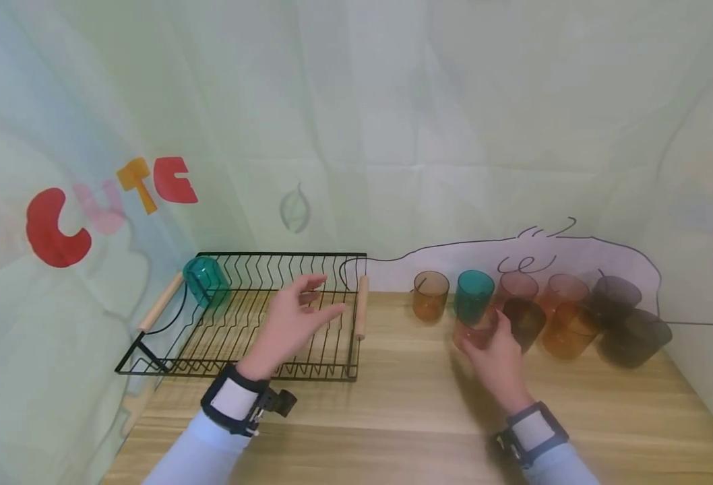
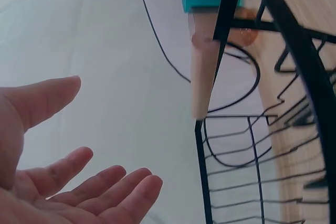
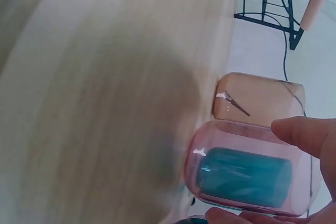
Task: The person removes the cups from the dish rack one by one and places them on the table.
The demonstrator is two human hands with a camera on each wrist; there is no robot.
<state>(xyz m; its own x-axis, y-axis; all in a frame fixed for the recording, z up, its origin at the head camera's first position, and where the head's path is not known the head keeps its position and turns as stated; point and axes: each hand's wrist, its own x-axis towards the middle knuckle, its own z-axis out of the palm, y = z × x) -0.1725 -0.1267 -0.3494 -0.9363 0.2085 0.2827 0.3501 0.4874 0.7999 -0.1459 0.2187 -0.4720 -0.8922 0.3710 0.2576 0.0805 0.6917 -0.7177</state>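
Observation:
My right hand (image 1: 499,360) grips a clear pink cup (image 3: 247,137) between thumb and fingers, at the front of a group of cups. Behind it stands a teal cup (image 1: 474,293), seen through the pink one in the right wrist view. An amber cup (image 1: 431,296) is just to the left, and a dark brown cup (image 1: 525,323) is on the right of the hand. Over the black wire dish rack (image 1: 361,323) hangs my left hand (image 1: 286,320), fingers loosely bent and holding nothing. Another teal cup (image 1: 206,283) sits in the rack's back left corner.
Further right stand more cups: pink (image 1: 565,289), orange (image 1: 569,333) and dark grey (image 1: 634,340). The rack has wooden handles (image 1: 162,302) at both ends. A printed cloth (image 1: 393,135) hangs behind the wooden table (image 1: 405,404).

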